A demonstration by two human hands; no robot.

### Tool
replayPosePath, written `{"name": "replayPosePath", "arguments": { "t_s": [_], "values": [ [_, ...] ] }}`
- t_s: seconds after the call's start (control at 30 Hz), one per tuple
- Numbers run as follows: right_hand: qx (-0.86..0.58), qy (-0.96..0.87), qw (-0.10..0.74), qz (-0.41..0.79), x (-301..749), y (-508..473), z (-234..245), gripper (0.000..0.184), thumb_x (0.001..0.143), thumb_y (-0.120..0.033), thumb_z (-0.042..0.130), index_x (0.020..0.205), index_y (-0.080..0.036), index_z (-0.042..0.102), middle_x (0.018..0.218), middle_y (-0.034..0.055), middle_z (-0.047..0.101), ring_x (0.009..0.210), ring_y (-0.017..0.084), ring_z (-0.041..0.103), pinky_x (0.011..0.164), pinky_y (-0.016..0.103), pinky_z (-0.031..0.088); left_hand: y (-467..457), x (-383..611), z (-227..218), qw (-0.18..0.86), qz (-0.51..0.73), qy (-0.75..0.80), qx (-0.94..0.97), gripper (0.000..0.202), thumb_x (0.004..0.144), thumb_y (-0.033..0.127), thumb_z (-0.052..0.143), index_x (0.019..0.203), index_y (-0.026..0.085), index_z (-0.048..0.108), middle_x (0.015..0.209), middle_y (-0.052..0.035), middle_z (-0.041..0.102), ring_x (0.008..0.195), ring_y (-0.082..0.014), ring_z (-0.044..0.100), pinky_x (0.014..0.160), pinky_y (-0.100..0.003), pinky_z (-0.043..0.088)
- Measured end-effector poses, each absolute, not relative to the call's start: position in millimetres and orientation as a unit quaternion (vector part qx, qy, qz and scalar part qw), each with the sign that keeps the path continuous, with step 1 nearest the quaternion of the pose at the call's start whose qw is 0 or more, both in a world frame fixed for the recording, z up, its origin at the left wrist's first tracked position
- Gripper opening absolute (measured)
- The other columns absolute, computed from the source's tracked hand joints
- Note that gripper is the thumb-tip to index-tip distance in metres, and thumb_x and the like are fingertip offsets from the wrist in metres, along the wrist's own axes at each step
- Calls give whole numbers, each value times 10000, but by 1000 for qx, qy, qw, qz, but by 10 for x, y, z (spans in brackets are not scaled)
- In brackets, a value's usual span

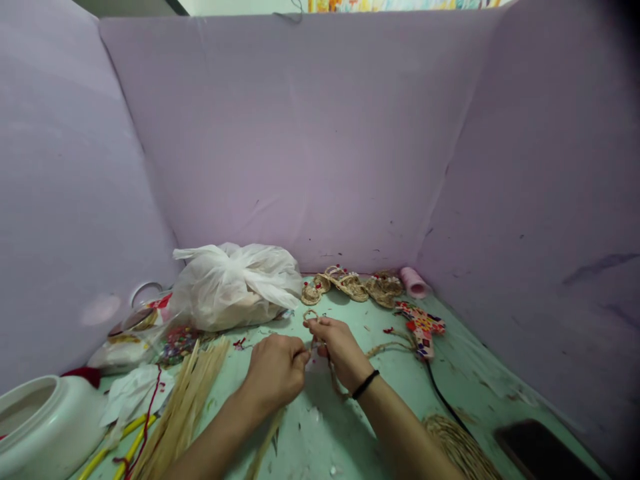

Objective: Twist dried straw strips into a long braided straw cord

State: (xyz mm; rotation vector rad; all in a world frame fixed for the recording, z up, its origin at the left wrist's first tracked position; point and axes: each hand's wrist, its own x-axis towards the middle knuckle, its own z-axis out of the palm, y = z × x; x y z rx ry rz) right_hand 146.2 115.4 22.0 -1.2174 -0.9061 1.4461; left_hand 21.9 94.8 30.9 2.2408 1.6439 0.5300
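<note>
In the middle of the table, my right hand (341, 348), with a black band on its wrist, pinches a braided straw cord. The cord's small looped end (311, 315) sticks up past the fingertips. My left hand (279, 368) is closed close beside it, gripping the cord's lower part near the right fingers; the exact hold is partly hidden. A loose length of the cord (387, 347) runs to the right behind my right wrist. Below my left hand, a straw strip (266, 443) trails toward the front edge.
Small woven straw slippers (350, 287) and a pink thread spool (415, 283) line the back. A patterned glue gun (421, 328), a coiled straw mat (457, 445) and a phone (543, 450) lie right. Left are a white plastic bag (235, 287), straw strips (183, 407) and a white pot (65, 427).
</note>
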Motion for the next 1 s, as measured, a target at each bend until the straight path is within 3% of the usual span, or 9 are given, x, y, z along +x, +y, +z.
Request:
{"name": "replayPosePath", "arguments": {
  "t_s": [0.27, 0.4, 0.53, 0.7, 0.83, 1.0],
  "values": [
    [-482, -378, 506, 607, 1561, 1177, 335, 116, 532, -187, 557, 623, -116, 560, 557, -3, 516, 485, 65, 422, 423, 188, 216, 1115, 35, 294, 201, 201, 628, 724, 222, 679, 304, 493, 536, 159, 584, 500, 5, 504, 519, -112, 423, 501, -212, 208],
    [-418, -413, 459, 666, 1485, 1094, 277, 284, 487, -169, 621, 749, -148, 513, 506, -41, 530, 428, 67, 446, 400, 180, 231, 1137, 41, 194, 185, 291, 640, 687, 262, 724, 318, 436, 592, 156, 595, 565, -13, 556, 560, -123, 460, 523, -213, 256],
    [-385, -406, 465, 686, 1398, 1071, 138, 342, 475, -222, 693, 718, -170, 457, 466, -60, 506, 434, 83, 484, 388, 170, 270, 1085, 138, 94, 197, 360, 624, 665, 247, 738, 264, 391, 654, 155, 597, 595, -15, 583, 563, -118, 480, 536, -213, 285],
    [-431, -493, 493, 572, 1323, 1046, 117, 213, 595, -322, 646, 687, -141, 580, 677, 41, 591, 576, 126, 547, 472, 228, 419, 1085, 133, 58, 173, 365, 669, 623, 234, 724, 281, 408, 638, 163, 591, 591, -17, 584, 561, -121, 480, 529, -217, 287],
    [-432, -636, 491, 410, 1290, 993, 189, 143, 693, -271, 558, 690, -167, 655, 847, 81, 604, 802, 176, 556, 565, 237, 443, 1097, 105, 63, 173, 369, 686, 603, 201, 696, 250, 416, 603, 164, 572, 570, -5, 566, 553, -112, 469, 531, -211, 289],
    [-467, -635, 475, 391, 1359, 1045, 124, 150, 698, -250, 545, 746, -155, 651, 697, 53, 614, 606, 134, 539, 560, 240, 419, 1087, 138, 92, 195, 392, 646, 625, 211, 673, 249, 424, 497, 159, 499, 480, 25, 456, 510, -95, 406, 510, -209, 268]
  ]
}}
